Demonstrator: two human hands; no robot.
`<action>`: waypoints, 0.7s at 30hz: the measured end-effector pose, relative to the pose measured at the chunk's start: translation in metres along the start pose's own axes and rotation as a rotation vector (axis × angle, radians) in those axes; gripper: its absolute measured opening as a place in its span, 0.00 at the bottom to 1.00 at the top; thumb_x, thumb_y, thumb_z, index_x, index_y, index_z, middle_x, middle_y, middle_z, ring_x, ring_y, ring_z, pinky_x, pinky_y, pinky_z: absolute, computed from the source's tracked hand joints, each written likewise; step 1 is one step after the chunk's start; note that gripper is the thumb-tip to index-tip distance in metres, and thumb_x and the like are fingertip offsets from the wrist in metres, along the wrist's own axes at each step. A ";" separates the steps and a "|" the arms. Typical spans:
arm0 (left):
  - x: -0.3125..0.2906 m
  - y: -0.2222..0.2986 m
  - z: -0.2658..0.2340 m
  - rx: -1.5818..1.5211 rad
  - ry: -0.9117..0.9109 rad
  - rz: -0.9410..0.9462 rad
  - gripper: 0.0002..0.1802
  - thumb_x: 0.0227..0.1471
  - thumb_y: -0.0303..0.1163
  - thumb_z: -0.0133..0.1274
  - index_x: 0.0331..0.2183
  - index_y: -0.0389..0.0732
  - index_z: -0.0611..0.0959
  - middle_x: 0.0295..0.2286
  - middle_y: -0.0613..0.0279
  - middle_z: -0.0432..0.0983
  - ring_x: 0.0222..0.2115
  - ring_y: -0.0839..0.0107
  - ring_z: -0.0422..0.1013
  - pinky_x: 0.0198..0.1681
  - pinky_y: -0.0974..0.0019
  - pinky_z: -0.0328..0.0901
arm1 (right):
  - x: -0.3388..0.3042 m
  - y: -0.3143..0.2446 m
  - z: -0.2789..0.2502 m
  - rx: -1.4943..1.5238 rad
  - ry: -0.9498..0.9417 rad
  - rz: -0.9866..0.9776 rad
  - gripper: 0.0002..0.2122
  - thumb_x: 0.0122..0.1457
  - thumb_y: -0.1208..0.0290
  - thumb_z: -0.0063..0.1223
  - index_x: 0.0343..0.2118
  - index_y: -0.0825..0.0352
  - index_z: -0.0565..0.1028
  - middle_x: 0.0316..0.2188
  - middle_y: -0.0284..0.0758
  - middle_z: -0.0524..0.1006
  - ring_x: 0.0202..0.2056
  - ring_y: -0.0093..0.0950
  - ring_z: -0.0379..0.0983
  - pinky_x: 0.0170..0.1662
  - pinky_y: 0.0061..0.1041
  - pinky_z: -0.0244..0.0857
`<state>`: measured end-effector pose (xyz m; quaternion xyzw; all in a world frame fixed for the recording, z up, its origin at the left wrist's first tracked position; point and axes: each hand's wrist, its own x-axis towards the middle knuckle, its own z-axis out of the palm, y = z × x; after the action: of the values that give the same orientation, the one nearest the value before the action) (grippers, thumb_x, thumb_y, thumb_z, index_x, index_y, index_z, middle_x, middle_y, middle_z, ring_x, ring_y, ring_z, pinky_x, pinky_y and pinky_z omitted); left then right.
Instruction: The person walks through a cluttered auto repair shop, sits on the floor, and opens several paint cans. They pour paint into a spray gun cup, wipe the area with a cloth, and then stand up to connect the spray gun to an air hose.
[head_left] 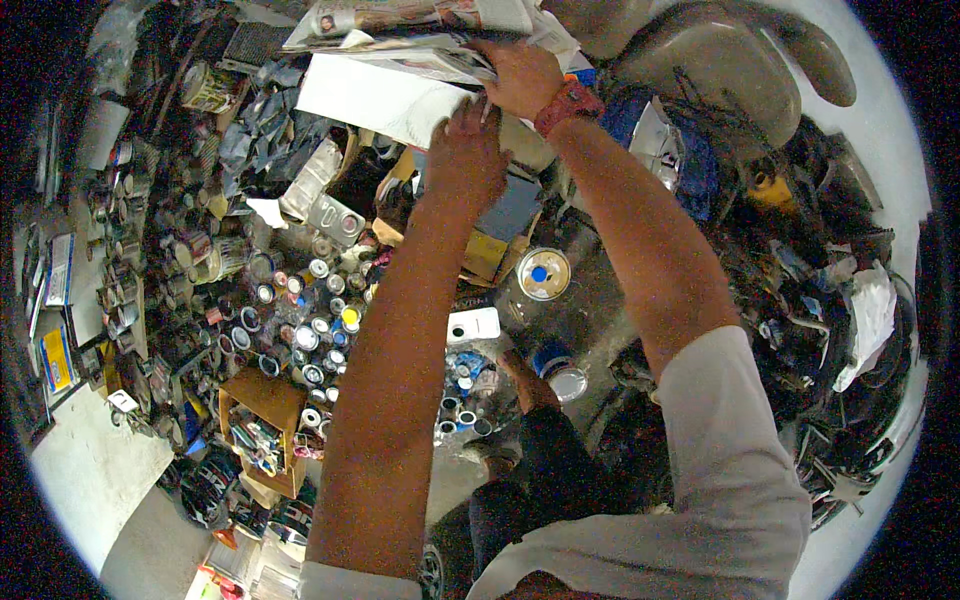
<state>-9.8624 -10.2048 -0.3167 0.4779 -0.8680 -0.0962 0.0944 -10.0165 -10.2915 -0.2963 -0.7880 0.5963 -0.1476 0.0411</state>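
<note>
- Standing over a floor crowded with small cans (310,335), the person has little footing; a shifted foot could knock cans over, I judge.
- Below the fingers lie a white bottle (472,325) and a round tin (543,273); a dropped sheet could land on them.
- The left hand (465,155) lies flat, fingers spread, pressing on a white sheet (375,95); pressing only, it could let the sheet slide.
- The right hand (522,75), red band at its wrist, curls its fingers around the edge of a stack of papers (420,35) just beyond the left fingertips.
- Pulled unevenly, the loose stack could spill or tear, I judge.
</note>
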 end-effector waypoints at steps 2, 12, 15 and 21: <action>0.020 -0.006 0.009 0.112 -0.085 -0.050 0.38 0.57 0.44 0.58 0.64 0.39 0.67 0.62 0.53 0.64 0.64 0.53 0.59 0.67 0.42 0.54 | 0.009 0.000 -0.014 -0.025 0.022 0.001 0.23 0.52 0.62 0.59 0.54 0.53 0.78 0.31 0.44 0.83 0.36 0.45 0.82 0.41 0.47 0.76; -0.006 0.002 0.020 0.267 -0.249 -0.135 0.48 0.56 0.49 0.58 0.70 0.46 0.56 0.68 0.61 0.51 0.70 0.60 0.47 0.72 0.42 0.42 | 0.068 0.010 -0.074 0.118 0.198 -0.072 0.18 0.57 0.73 0.54 0.51 0.64 0.79 0.35 0.49 0.82 0.38 0.50 0.79 0.43 0.50 0.74; -0.014 -0.005 0.024 0.311 -0.276 -0.104 0.44 0.56 0.53 0.57 0.68 0.53 0.61 0.69 0.56 0.50 0.69 0.51 0.48 0.69 0.37 0.47 | 0.080 0.014 -0.079 0.018 0.340 -0.065 0.18 0.56 0.74 0.54 0.51 0.62 0.79 0.36 0.48 0.82 0.38 0.49 0.79 0.43 0.50 0.73; -0.011 -0.015 0.021 0.269 -0.312 -0.093 0.52 0.55 0.49 0.58 0.71 0.46 0.51 0.69 0.63 0.47 0.71 0.56 0.42 0.72 0.38 0.39 | 0.079 0.013 -0.081 0.007 0.374 -0.053 0.19 0.55 0.76 0.53 0.51 0.62 0.79 0.37 0.47 0.82 0.39 0.50 0.79 0.44 0.50 0.72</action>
<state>-9.8498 -10.2015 -0.3419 0.5052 -0.8540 -0.0568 -0.1104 -10.0320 -10.3610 -0.2081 -0.7622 0.5718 -0.2948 -0.0717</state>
